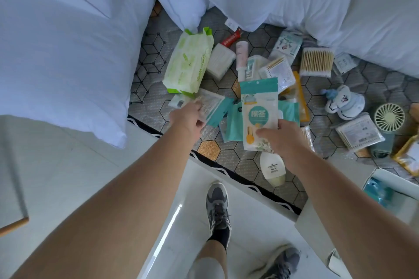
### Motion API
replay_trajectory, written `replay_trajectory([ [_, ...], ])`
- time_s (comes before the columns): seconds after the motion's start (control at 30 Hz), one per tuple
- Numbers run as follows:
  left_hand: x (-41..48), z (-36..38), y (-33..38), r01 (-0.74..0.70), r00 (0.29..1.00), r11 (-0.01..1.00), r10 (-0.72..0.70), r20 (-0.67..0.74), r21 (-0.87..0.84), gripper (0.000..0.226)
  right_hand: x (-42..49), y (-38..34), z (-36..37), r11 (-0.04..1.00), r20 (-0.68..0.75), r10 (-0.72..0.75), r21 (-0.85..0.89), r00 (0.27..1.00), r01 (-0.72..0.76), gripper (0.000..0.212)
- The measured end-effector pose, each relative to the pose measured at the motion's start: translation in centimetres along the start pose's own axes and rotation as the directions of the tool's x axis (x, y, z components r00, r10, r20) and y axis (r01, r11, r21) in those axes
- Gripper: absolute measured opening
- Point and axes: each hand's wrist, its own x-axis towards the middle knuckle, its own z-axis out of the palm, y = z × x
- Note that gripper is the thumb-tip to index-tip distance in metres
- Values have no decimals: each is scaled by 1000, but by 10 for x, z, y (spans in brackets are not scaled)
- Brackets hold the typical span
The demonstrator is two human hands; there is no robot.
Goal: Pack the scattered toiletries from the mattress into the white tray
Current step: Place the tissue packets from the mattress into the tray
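1 likely swab pouch (259, 115), right hand (283, 140)

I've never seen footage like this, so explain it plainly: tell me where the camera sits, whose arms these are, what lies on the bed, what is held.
There is no machine: a person wears one camera on the head, looking down, so both bare arms are theirs. The right hand holds a teal-topped swab pouch in its grip; the left hand pinches a flat packet. On the mattress lie green wipes, a bottle, a swab box and more packets. The white tray sits at lower right.
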Motion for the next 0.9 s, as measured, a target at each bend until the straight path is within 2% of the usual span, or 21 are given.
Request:
replay_trajectory([
  [0.17, -27, -27, 2, -81, 992, 995, 75, 104, 55, 24, -7, -7, 8, 985, 22, 70, 159, 997, -72, 18],
  [0.33, -49, -33, 11, -82, 992, 988, 69, 102, 131, 12, -16, -17, 13, 919, 122, 132, 358, 984, -167, 20],
  [0.43, -67, -33, 6, -95, 969, 980, 52, 242, 173, 18, -24, -19, 11, 877, 159, 143, 437, 977, -200, 18],
  [0.5, -77, -34, -1, -171, 942, 963, 98, 320, 209, 22, -28, -18, 8, 856, 184, 144, 470, 972, -216, 21],
  [0.53, -79, -35, -5, -272, 924, 931, 182, 337, 242, 20, -31, -18, 5, 845, 197, 145, 484, 970, -225, 23],
  [0.57, -79, -36, -9, -422, 884, 851, 312, 347, 311, 16, -33, -18, 3, 836, 211, 146, 497, 967, -234, 24],
  [0.6, -77, -38, -12, -586, 806, 703, 460, 371, 402, 14, -35, -17, 0, 827, 229, 143, 506, 963, -243, 25],
  [0.67, -74, -39, -17, -806, 575, 339, 644, 505, 486, 20, -39, -16, -6, 806, 282, 125, 530, 951, -263, 25],
  [0.73, -74, -38, -20, -893, 395, 111, 657, 642, 436, 25, -41, -12, -14, 771, 340, 92, 570, 936, -283, 24],
  [0.8, -71, -36, -22, -932, 250, -48, 633, 732, 360, 26, -42, -8, -22, 720, 386, 50, 625, 921, -301, 26],
  [0.9, -67, -33, -22, -950, 122, -168, 578, 807, 264, 32, -44, -4, -34, 704, 394, -26, 660, 919, -263, 32],
])
